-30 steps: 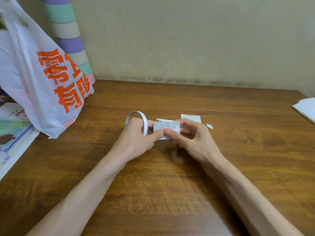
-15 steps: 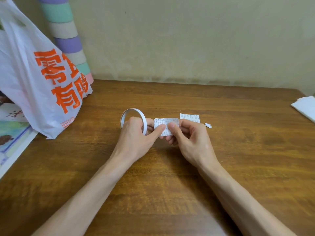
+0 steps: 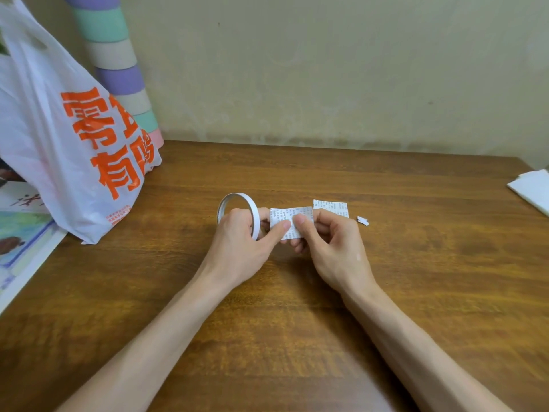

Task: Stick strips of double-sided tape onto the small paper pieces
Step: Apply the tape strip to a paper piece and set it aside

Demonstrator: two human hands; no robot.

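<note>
Thumbs have met on the paper piece [image 3: 285, 216]; left grip [image 3: 237, 248] holds the tape roll [image 3: 235, 196], right grip [image 3: 332, 248] pinches the piece; strip probably being pressed down.

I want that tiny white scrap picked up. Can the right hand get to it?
Probably yes. The scrap lies close beside the right hand with nothing between them, but that hand pinches the paper piece and should let go first.
</note>
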